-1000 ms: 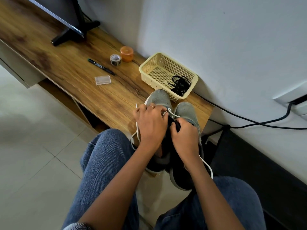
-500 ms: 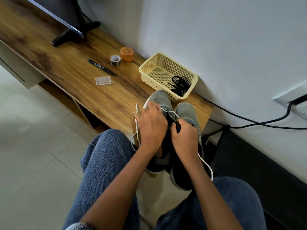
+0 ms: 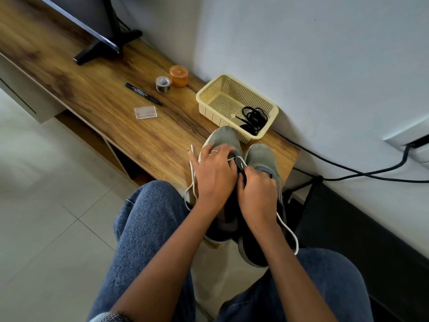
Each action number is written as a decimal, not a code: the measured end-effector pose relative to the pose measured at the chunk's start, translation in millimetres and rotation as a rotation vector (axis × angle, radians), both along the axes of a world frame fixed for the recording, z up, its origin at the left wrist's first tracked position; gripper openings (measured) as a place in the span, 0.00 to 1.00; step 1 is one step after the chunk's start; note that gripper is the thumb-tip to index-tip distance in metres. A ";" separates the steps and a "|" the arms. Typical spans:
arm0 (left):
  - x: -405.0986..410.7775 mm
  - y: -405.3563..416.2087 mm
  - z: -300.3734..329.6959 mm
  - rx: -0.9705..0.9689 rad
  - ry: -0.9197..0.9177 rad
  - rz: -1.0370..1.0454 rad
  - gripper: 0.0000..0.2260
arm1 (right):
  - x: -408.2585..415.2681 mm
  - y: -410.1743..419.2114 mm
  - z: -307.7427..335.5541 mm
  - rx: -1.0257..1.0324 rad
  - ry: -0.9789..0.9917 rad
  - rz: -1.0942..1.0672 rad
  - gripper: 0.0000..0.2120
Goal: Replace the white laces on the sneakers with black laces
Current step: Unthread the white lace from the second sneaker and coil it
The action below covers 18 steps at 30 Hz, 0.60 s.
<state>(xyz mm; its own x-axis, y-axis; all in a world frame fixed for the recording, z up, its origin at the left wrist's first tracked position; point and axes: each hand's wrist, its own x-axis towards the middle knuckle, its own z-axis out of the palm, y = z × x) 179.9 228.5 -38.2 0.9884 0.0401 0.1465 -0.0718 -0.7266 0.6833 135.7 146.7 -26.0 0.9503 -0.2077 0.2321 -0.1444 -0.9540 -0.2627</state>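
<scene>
Two grey sneakers side by side at counter end, heels over the edge | left hand grip curled on left sneaker's white lace | right hand grip pinched on lace at the eyelets | black laces in basket just beyond sneaker toes | pen, tape roll farther along from basket
</scene>
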 end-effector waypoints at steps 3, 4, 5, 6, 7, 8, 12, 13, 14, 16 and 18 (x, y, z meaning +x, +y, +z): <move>-0.1 -2.5 -1.5 0.143 -0.001 -0.015 0.11 | -1.0 1.9 -2.2 -0.127 -0.017 -0.015 0.06; 0.5 -3.1 -2.0 0.187 -0.004 -0.001 0.10 | -1.2 1.5 -3.0 -0.147 -0.009 -0.016 0.06; 1.4 -3.5 -3.2 0.235 -0.010 0.013 0.08 | -1.5 1.1 -3.7 -0.159 0.003 -0.019 0.06; 2.2 -3.6 -4.6 0.282 -0.012 0.024 0.06 | -1.8 0.8 -4.1 -0.169 0.013 -0.022 0.06; 3.1 -3.7 -5.2 0.319 -0.005 0.031 0.06 | -1.9 0.8 -4.0 -0.176 0.018 -0.026 0.06; 3.7 -3.2 -5.5 0.339 0.009 0.031 0.07 | -1.9 1.1 -4.0 -0.181 0.020 -0.028 0.06; 4.6 -1.2 -2.0 0.222 0.053 0.018 0.09 | -2.3 1.7 -3.0 -0.175 0.003 -0.035 0.06; 3.6 -0.9 -0.4 0.131 0.044 0.034 0.08 | -3.1 1.4 -3.0 -0.168 -0.003 -0.038 0.06; 3.0 -0.5 0.1 0.029 0.024 0.064 0.06 | -3.7 1.5 -3.3 -0.162 -0.014 -0.042 0.06; 1.2 -0.6 -0.1 -0.171 -0.010 0.133 0.03 | -5.3 1.7 -4.4 -0.173 -0.042 -0.058 0.04; 0.2 -0.4 0.5 -0.314 -0.018 0.204 0.03 | -5.6 2.3 -6.5 -0.193 -0.077 -0.075 0.03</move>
